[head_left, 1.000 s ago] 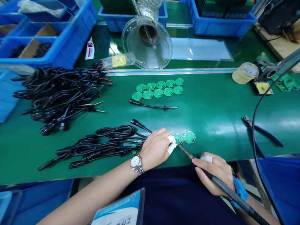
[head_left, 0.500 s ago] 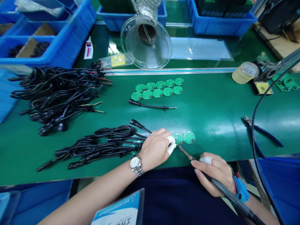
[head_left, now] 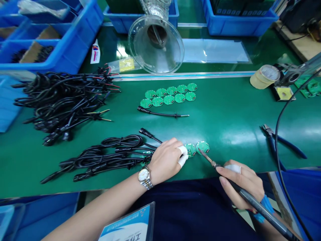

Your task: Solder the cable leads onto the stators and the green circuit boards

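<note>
My left hand (head_left: pixel 167 155), white finger cots on its fingertips, is closed in a pinch at the left edge of a round green circuit board (head_left: pixel 191 150). A black cable (head_left: pixel 150 134) runs under this hand; its end is hidden by the fingers. Just to the right, almost touching the first, lies a second round board (head_left: pixel 203 146). My right hand (head_left: pixel 242 184) grips a soldering iron (head_left: pixel 253 201) like a pen, with the tip at the second board's left part. More black cables (head_left: pixel 100 159) lie left of my left hand, partly over another green board.
Two rows of round boards (head_left: pixel 169 99) and a short cable (head_left: pixel 163 114) lie farther back. A cable pile (head_left: pixel 65 100) is at left, a clear funnel-shaped hood (head_left: pixel 156 50) overhead at the back. At right are cutting pliers (head_left: pixel 283 144), a solder roll (head_left: pixel 265 77) and a hanging cord (head_left: pixel 277 134).
The soldering iron's tip has moved right, from the first board beside my left fingers to the second board. My right hand has shifted right with it. My left hand has stayed in place.
</note>
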A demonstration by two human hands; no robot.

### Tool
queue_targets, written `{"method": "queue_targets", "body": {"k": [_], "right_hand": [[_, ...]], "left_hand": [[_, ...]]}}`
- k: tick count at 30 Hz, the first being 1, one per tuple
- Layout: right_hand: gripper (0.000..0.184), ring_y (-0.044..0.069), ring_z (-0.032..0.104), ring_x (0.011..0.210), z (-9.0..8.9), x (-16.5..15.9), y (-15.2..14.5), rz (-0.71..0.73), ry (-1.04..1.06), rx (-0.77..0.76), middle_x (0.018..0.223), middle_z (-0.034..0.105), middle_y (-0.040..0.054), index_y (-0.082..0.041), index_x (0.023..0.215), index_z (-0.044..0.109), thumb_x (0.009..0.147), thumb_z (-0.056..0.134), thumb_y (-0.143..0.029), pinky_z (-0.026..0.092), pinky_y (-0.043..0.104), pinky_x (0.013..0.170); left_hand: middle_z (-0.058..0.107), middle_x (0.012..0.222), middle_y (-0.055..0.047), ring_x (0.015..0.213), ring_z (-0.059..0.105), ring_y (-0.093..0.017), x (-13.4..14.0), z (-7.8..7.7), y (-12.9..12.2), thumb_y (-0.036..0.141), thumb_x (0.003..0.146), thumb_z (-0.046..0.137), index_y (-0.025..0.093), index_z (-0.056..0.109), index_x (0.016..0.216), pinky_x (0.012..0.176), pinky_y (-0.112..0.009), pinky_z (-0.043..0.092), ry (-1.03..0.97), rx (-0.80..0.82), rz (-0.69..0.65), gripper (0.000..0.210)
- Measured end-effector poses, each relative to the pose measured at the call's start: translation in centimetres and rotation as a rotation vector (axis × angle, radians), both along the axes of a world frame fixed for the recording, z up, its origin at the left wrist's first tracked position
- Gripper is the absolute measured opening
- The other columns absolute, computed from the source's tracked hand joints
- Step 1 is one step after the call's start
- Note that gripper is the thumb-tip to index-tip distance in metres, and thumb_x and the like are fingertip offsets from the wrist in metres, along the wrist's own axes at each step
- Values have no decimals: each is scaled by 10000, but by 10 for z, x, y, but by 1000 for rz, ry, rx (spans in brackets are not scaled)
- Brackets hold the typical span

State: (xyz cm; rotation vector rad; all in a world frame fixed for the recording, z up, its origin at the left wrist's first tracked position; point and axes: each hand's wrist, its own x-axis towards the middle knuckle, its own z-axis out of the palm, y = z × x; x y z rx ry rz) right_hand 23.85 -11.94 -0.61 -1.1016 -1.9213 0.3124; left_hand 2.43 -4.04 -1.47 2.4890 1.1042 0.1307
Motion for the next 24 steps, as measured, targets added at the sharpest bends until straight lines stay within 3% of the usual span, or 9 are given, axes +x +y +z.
{"method": "queue_targets", "body": {"k": [5,9,13,17,21,24], "right_hand": [[313,138,585,634,1,4,3,-34,20,-2,650,584,29,-155,970,615,693,559,-20,500,262,544],[297,143,597,645,3,8,4,-100,8,18,646,582,23,-170,965,624,711,556,-32,498,260,552],[362,144,601,663,-2,14,3,-139,15,36,709,607,23,-190,1031,611,703,579,-40,499,264,563],[398,168,622,731,-10,18,3,-262,-3,70,824,647,41,-207,1082,591,708,602,-73,518,286,623],[356,150,638,693,-18,20,3,-351,25,50,815,674,28,-207,1093,578,750,584,-112,533,265,627],[302,129,641,672,-24,21,4,-388,42,26,813,685,16,-212,1056,589,766,581,-128,531,243,629]], "left_hand": [[568,718,-29,742,466,-179,-3,2,-2,205,828,473,170,592,717,651,-305,377,4,-23,1,166],[587,755,-23,746,499,-161,-8,14,16,203,849,451,183,610,784,681,-280,409,4,-75,-59,173],[602,920,-69,876,507,-198,0,22,56,192,863,419,157,617,935,752,-313,418,96,185,30,213],[590,959,-110,918,497,-234,17,10,90,177,833,466,116,632,919,756,-342,416,247,362,64,197],[593,878,-104,885,508,-228,23,-1,97,181,841,454,121,638,797,738,-334,416,295,400,60,199],[602,867,-75,825,532,-196,12,5,89,198,862,430,139,624,845,692,-301,419,271,364,47,204]]}}
